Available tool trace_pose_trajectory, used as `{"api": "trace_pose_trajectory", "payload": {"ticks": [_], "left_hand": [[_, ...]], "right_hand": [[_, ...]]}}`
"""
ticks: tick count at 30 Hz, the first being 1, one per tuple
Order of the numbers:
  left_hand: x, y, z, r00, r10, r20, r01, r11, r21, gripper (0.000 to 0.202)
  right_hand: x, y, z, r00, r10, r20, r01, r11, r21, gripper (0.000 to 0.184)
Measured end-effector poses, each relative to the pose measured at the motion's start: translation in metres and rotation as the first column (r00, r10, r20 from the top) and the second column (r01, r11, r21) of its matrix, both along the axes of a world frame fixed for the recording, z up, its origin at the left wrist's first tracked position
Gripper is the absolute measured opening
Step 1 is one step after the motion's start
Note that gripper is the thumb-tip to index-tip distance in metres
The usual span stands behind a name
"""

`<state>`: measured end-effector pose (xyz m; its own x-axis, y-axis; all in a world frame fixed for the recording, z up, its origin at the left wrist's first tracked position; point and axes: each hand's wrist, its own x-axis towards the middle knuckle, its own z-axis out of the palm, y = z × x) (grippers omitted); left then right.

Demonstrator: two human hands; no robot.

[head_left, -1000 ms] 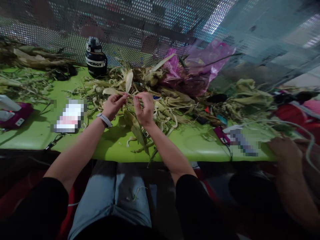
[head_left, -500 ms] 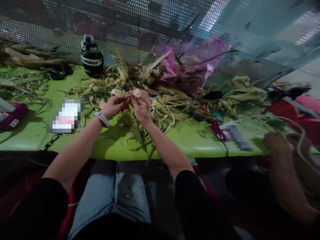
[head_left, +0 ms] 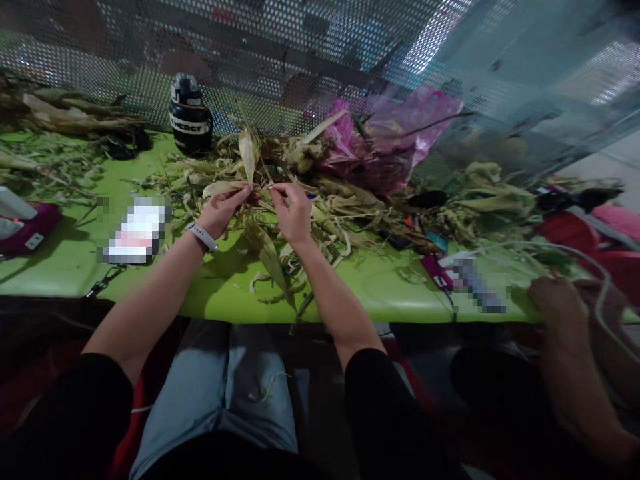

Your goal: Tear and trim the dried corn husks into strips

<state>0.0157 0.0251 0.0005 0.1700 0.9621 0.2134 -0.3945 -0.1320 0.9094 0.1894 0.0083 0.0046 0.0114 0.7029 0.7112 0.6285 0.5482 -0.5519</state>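
My left hand (head_left: 220, 213), with a pale watch strap on its wrist, pinches the base of pale corn husk pieces (head_left: 247, 157) over the table. One piece stands upright above the fingertips and another spreads to the left. A little to the right, my right hand (head_left: 294, 212) is closed in a pinch. Whatever lies between its fingertips is too small to make out. A bit of dark red shows between the two hands. Below them a greenish husk leaf (head_left: 270, 257) hangs toward the table's front edge.
Husk scraps (head_left: 350, 200) cover much of the green table (head_left: 210, 307). Behind stand a black bottle (head_left: 191, 127) and a pink plastic bag (head_left: 385, 147) against a perforated metal screen. A blurred phone (head_left: 137, 230) lies left, a purple box (head_left: 35, 227) beyond it. Another person's hands (head_left: 560, 300) are at right.
My hands were close together and have moved apart, the right one shifting right. The husk piece above the fingers now stands upright. The view has shifted slightly.
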Motion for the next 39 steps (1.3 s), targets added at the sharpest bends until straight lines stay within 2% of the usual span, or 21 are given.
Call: {"api": "trace_pose_trajectory", "payload": {"ticks": [3, 5, 7, 10, 12, 14, 17, 20, 23, 28, 32, 34, 36, 39], "left_hand": [[0.000, 0.001, 0.000, 0.996, 0.002, 0.088, -0.004, 1.000, 0.017, 0.022], [0.000, 0.000, 0.000, 0.988, -0.017, 0.150, 0.014, 1.000, 0.020, 0.023], [-0.001, -0.002, 0.003, 0.983, -0.035, 0.183, 0.033, 0.999, 0.016, 0.025], [0.000, -0.006, 0.007, 0.985, -0.021, 0.174, 0.022, 1.000, -0.002, 0.029], [0.001, -0.008, 0.009, 0.988, -0.003, 0.155, 0.005, 1.000, -0.014, 0.028], [0.002, -0.007, 0.009, 0.988, 0.020, 0.151, -0.018, 1.000, -0.013, 0.024], [0.000, -0.001, 0.006, 0.985, 0.096, 0.146, -0.095, 0.995, -0.013, 0.019], [-0.003, 0.008, 0.001, 0.975, 0.186, 0.118, -0.183, 0.982, -0.032, 0.018], [-0.006, 0.015, -0.004, 0.968, 0.236, 0.088, -0.237, 0.971, 0.005, 0.021], [-0.005, 0.014, -0.004, 0.979, 0.194, 0.061, -0.196, 0.980, 0.033, 0.023], [-0.004, 0.008, 0.000, 0.979, 0.206, -0.001, -0.205, 0.976, 0.069, 0.025], [-0.004, 0.005, 0.001, 0.970, 0.229, -0.076, -0.214, 0.961, 0.175, 0.026], [-0.004, 0.003, 0.002, 0.958, 0.236, -0.164, -0.182, 0.940, 0.288, 0.026], [-0.006, 0.001, 0.001, 0.954, 0.193, -0.227, -0.102, 0.927, 0.360, 0.029]], "right_hand": [[-0.006, -0.008, 0.002, 0.997, -0.061, 0.057, 0.058, 0.997, 0.053, 0.033], [-0.013, -0.011, -0.001, 0.994, 0.020, 0.103, -0.020, 1.000, 0.002, 0.032], [-0.022, -0.012, -0.008, 0.980, 0.142, 0.137, -0.126, 0.985, -0.118, 0.033], [-0.032, -0.010, -0.019, 0.954, 0.298, 0.043, -0.266, 0.901, -0.342, 0.036], [-0.035, -0.007, -0.023, 0.937, 0.346, -0.055, -0.337, 0.849, -0.408, 0.031], [-0.036, -0.005, -0.024, 0.932, 0.352, -0.089, -0.357, 0.848, -0.392, 0.020], [-0.034, -0.004, -0.024, 0.949, 0.301, -0.088, -0.313, 0.884, -0.347, 0.012], [-0.032, -0.004, -0.024, 0.962, 0.233, -0.139, -0.267, 0.904, -0.333, 0.019], [-0.029, -0.004, -0.023, 0.969, 0.188, -0.161, -0.228, 0.931, -0.284, 0.026], [-0.024, -0.007, -0.016, 0.983, 0.165, -0.078, -0.178, 0.963, -0.204, 0.029], [-0.025, -0.009, -0.013, 0.966, 0.258, 0.003, -0.250, 0.939, -0.236, 0.018], [-0.026, -0.007, -0.014, 0.947, 0.308, -0.094, -0.322, 0.896, -0.305, 0.012], [-0.027, -0.003, -0.015, 0.901, 0.317, -0.296, -0.413, 0.834, -0.366, 0.011], [-0.025, 0.004, -0.015, 0.812, 0.282, -0.510, -0.509, 0.769, -0.386, 0.014]]}}
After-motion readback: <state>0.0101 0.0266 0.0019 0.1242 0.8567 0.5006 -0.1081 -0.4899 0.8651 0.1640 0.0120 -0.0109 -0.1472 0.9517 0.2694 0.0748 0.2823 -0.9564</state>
